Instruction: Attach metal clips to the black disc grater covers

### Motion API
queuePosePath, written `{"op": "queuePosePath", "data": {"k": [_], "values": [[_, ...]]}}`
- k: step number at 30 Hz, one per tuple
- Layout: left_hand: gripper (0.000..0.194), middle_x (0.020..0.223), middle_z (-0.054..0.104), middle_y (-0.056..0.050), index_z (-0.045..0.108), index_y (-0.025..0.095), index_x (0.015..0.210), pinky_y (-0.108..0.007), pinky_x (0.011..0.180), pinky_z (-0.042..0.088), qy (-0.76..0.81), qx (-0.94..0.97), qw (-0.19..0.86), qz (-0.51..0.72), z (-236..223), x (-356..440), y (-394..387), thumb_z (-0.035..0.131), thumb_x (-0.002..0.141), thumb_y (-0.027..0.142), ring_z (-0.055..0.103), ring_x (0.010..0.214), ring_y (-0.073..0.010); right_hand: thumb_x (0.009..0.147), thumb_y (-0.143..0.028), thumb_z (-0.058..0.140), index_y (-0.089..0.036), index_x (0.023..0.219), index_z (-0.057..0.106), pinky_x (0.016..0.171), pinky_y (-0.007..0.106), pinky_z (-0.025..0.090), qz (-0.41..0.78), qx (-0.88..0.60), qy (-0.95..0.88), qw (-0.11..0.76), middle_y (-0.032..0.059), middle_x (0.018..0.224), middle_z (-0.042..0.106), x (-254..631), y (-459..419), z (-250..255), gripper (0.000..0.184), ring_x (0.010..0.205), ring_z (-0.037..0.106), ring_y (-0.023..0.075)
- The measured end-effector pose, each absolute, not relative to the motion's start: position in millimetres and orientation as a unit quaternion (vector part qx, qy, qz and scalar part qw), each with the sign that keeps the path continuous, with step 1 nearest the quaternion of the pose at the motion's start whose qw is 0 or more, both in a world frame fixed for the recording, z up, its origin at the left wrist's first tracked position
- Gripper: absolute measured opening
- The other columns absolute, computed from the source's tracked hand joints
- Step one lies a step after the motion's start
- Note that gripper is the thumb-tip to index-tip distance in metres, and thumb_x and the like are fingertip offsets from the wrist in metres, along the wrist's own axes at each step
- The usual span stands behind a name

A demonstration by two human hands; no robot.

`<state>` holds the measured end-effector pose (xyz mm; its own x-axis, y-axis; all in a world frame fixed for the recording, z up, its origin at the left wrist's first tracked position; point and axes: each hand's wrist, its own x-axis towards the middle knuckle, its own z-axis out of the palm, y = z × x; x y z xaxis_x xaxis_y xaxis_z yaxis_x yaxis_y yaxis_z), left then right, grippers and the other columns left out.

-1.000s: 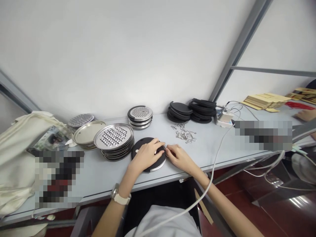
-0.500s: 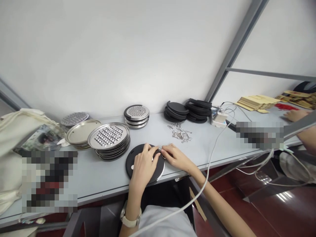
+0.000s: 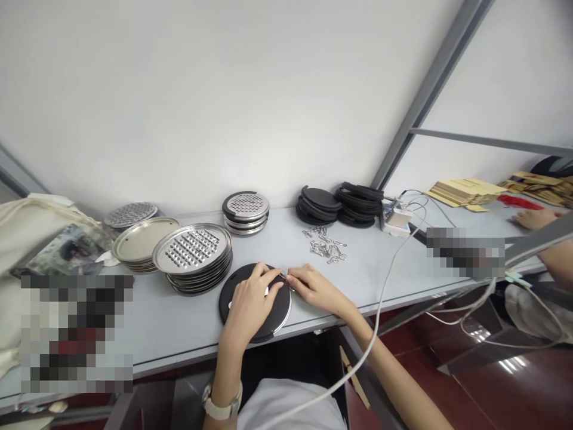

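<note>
A round black disc (image 3: 229,285) with a shiny metal rim lies at the front edge of the table. My left hand (image 3: 250,301) rests over it, fingers bent, with thumb and index finger closing at the disc's upper right edge. At that edge sits a small metal clip (image 3: 283,276), partly hidden by fingertips. My right hand (image 3: 316,289) pinches this clip between thumb and fingers. Behind my hands lies a loose pile of metal clips (image 3: 328,246). To the left stands a stack of round metal graters (image 3: 193,249).
Metal discs (image 3: 145,233) and a smaller grater stack (image 3: 247,206) stand farther back, beside black covers (image 3: 320,200) and black rings (image 3: 359,203). A white cable (image 3: 384,292) hangs across the right front. Another person's hand (image 3: 532,218) is at far right near yellow card pieces (image 3: 465,192).
The view has shifted slightly, so the disc and hands appear a little lower and farther left. Both hands stay together at the disc's edge, the fingers adjusting slightly around the clip.
</note>
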<state>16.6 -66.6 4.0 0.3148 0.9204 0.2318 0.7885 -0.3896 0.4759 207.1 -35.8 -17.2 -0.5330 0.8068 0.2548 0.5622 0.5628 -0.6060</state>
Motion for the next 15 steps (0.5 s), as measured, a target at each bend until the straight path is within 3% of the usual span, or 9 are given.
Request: {"op": "queuePosePath", "data": {"k": [15], "values": [[0.026, 0.103, 0.059, 0.002, 0.063, 0.034, 0.115, -0.027, 0.082, 0.045, 0.514, 0.788, 0.226, 0.252, 11.6, 6.8, -62.4, 0.049, 0.093, 0.035, 0.062, 0.086, -0.0146, 0.101, -0.031, 0.034, -0.019, 0.071, 0.042, 0.08, 0.03, 0.036, 0.284, -0.389, -0.837, 0.257, -0.0039, 0.064, 0.046, 206.6, -37.0, -16.1, 0.033, 0.063, 0.045, 0.0121]]}}
